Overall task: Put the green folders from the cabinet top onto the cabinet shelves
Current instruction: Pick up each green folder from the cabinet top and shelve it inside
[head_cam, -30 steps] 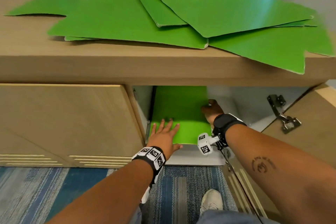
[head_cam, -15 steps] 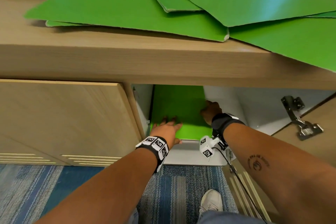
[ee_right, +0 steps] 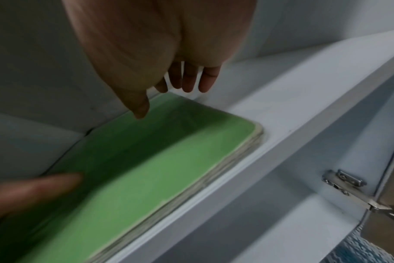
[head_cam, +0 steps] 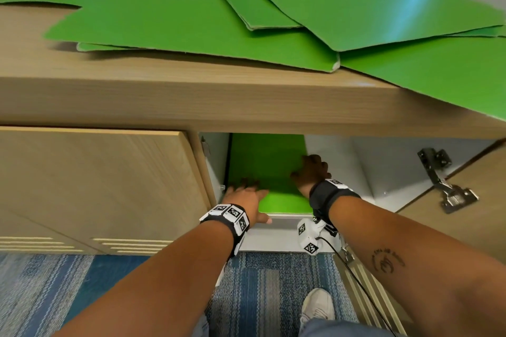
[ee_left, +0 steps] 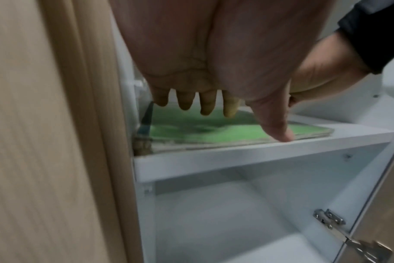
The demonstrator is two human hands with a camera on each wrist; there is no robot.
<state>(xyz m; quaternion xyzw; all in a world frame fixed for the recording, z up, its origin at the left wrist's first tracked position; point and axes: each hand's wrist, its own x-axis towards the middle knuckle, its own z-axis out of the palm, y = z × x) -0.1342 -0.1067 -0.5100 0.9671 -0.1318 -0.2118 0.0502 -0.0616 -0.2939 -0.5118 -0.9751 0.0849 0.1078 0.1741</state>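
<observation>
Now your left hand (head_cam: 243,197) and right hand (head_cam: 310,172), both flat and holding nothing, square the shelved stack (head_cam: 269,172) at frame centre; next, fetch another from the green folders (head_cam: 191,22) up top.

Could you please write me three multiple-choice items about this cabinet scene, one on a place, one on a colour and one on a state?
1. Where does the folder stack under the hands lie?
A. on the white upper shelf, against the left wall
B. on the carpet
C. on the lower shelf

2. What colour are the loose folders on the cabinet top?
A. blue
B. green
C. white

3. How does the right-hand cabinet door stand?
A. shut
B. taken off
C. swung open, hinge exposed

Answers:
1 A: the left wrist view shows the stack on the upper shelf, with the left hand and right hand at it.
2 B: the head view shows them green.
3 C: the compartment is uncovered and the hinge bare.
</observation>
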